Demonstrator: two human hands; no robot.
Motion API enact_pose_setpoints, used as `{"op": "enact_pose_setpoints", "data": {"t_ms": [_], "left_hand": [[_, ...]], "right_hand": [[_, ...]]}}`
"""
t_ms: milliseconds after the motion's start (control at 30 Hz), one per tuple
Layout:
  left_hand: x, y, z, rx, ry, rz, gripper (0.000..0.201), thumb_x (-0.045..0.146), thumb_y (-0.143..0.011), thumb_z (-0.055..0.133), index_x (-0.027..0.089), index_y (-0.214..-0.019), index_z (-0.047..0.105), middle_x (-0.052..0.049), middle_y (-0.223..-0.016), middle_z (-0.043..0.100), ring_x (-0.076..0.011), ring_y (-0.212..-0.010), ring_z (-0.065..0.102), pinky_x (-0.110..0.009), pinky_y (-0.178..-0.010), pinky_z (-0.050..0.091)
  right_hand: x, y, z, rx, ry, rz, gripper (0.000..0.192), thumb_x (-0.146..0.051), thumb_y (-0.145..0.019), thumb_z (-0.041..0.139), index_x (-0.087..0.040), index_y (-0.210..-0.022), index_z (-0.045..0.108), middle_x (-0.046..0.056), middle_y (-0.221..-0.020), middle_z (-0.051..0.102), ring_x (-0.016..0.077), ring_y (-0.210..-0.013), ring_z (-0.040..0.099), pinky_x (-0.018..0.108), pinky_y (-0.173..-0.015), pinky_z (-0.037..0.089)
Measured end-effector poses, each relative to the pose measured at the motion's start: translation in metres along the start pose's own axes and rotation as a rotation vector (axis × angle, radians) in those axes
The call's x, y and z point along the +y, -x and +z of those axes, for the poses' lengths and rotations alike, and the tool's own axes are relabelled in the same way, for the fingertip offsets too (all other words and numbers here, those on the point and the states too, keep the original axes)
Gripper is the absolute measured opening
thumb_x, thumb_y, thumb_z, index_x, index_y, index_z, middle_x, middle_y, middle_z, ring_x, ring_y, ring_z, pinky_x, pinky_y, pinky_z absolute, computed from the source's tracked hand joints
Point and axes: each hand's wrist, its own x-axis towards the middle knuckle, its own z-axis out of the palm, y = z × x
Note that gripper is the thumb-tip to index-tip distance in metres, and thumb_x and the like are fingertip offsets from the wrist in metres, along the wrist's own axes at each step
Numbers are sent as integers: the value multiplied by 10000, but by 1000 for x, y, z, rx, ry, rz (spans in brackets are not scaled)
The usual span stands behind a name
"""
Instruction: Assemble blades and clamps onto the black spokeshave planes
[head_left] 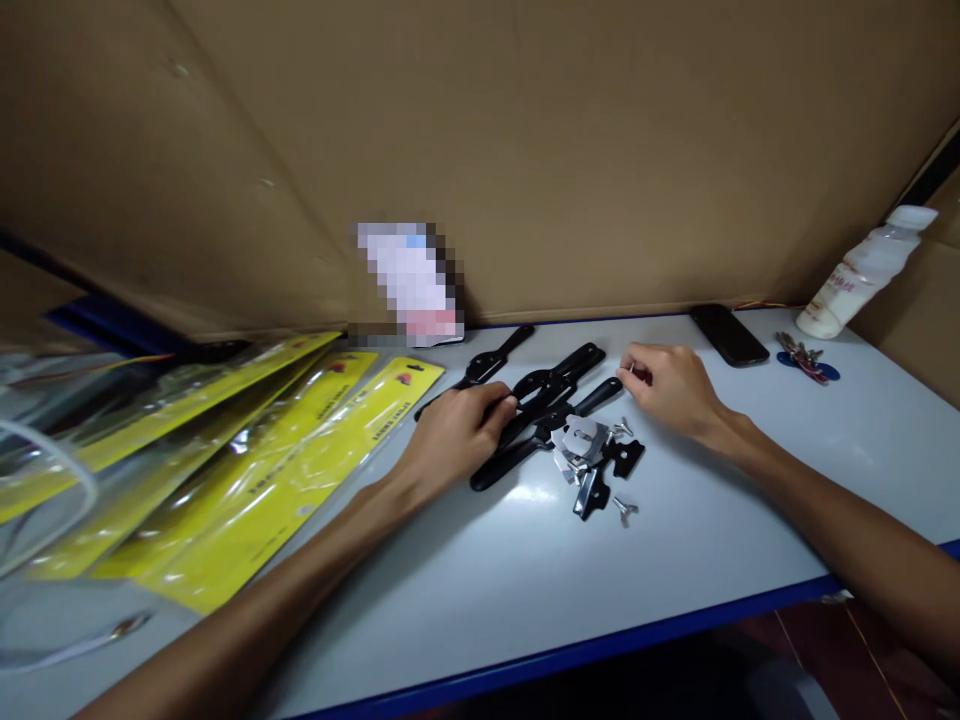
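My left hand [465, 428] rests with curled fingers on a black plastic tool handle [517, 425] in the middle of the table; its fingertips are partly hidden. My right hand [671, 388] is raised slightly to the right of the handles. Its thumb and fingers pinch a small silver piece that looks like a screw, mostly covered by the fingers. Several more black handles lie close together between my hands. Beside them is a heap of flat silver blades [585, 437], with black metal plates [628, 457] and silver wing screws [624, 510].
Yellow-backed clear plastic packages [322, 480] are spread on the left. A phone with its screen blurred [412, 285] leans against the cardboard wall [570, 150]. Another phone [729, 335], keys [804, 357] and a white bottle [862, 275] stand or lie at the back right.
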Motion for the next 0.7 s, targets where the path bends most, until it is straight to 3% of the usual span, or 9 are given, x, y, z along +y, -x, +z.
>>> {"op": "enact_pose_setpoints", "data": {"t_ms": [167, 300, 367, 500, 600, 700], "left_hand": [[-18, -11, 3, 77, -130, -98, 294, 385, -923, 313, 229, -813, 537, -81, -772, 650, -262, -742, 605, -317, -616, 315], [-25, -16, 4, 51, -294, -183, 359, 372, -942, 295, 210, -934, 615, -124, -866, 711, -309, -815, 659, -330, -603, 314], [-24, -16, 4, 49, -318, -174, 379, 373, -956, 297, 204, -984, 635, -125, -893, 728, -311, -839, 676, -330, -604, 328], [-18, -15, 5, 65, -285, -147, 365, 357, -972, 343, 210, -1117, 644, -100, -928, 747, -299, -881, 691, -330, -648, 393], [-20, -14, 7, 96, -260, -119, 353, 320, -975, 364, 216, -1138, 660, -97, -977, 738, -298, -902, 682, -345, -692, 443], [-23, -14, 11, 249, -196, 32, 344, 307, -974, 396, 177, -1151, 661, -137, -1104, 674, -306, -1022, 628, -388, -819, 487]], "right_hand": [[6, -4, -8, -67, 91, 51, 144, -205, -890, 563, -211, -808, 680, 28, -739, 687, 169, -655, 550, 297, -587, 285], [13, -8, -17, -206, 91, 67, 146, -225, -886, 589, -205, -790, 697, 28, -703, 670, 173, -644, 560, 295, -598, 336], [11, -7, -18, -249, -10, -3, 118, -162, -850, 602, -209, -861, 710, 23, -786, 689, 174, -709, 591, 296, -654, 405], [-7, 1, -14, -278, -155, -252, 424, -25, -784, 588, -215, -1150, 687, 65, -1213, 660, 225, -1114, 565, 380, -936, 450], [-24, 11, -7, -343, -172, -344, 429, -174, -884, 633, -205, -1311, 617, 95, -1293, 627, 249, -1197, 517, 450, -1028, 411], [-36, 20, -2, -365, -126, -414, 429, -343, -900, 689, -230, -1310, 633, 107, -1319, 602, 270, -1208, 502, 484, -1047, 393]]}}
